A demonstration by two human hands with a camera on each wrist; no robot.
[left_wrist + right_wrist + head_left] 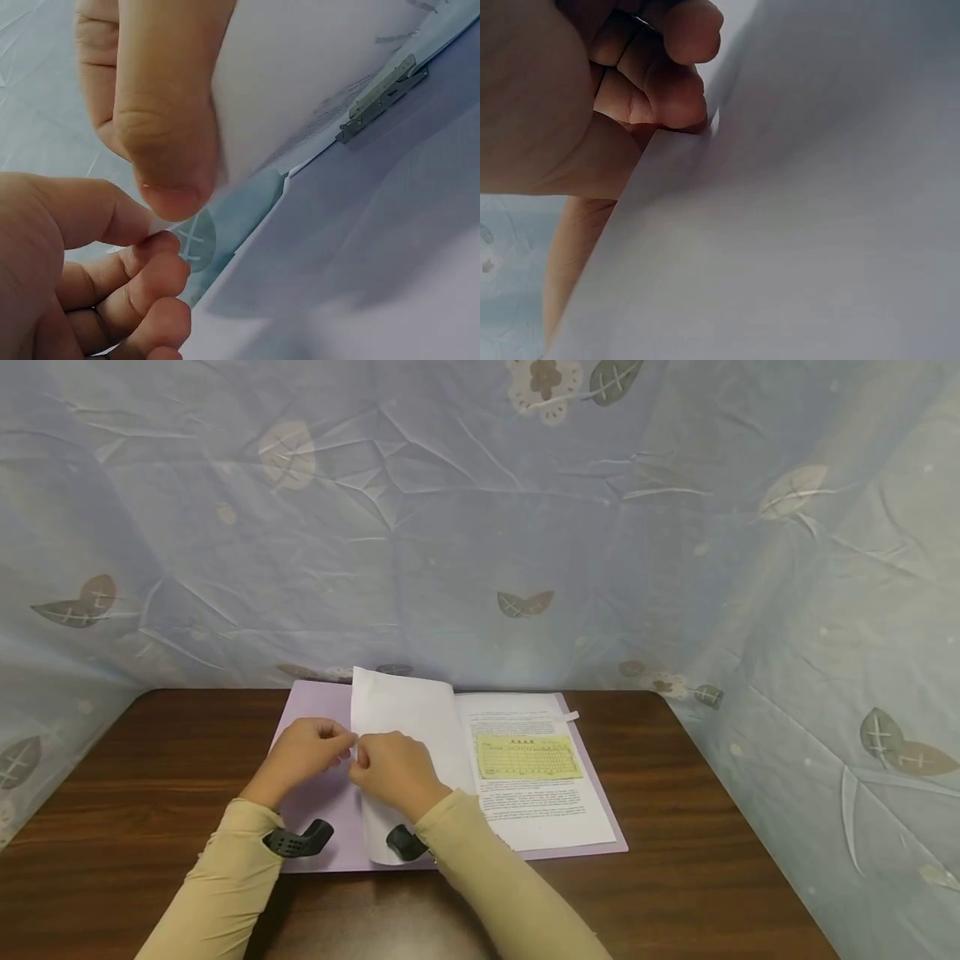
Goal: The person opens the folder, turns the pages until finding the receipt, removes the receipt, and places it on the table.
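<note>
A lilac folder (318,827) lies open on the table with a stack of printed pages (540,827) on its right side. One white sheet (401,702) is raised and turned to the left. My right hand (397,772) pinches the left edge of this sheet. Close against it, my left hand (303,756) pinches a small whitish tab (159,223) between thumb and forefinger, at the sheet's edge. The right wrist view shows the sheet's underside, with curled fingers (679,97) at its edge.
A yellow printed slip (528,756) lies on the right-hand page. A white tab (572,717) sticks out past that page's right edge. In the left wrist view a metal clip (382,97) sits along the folder's fold. Patterned cloth (450,527) hangs behind the brown table (697,860).
</note>
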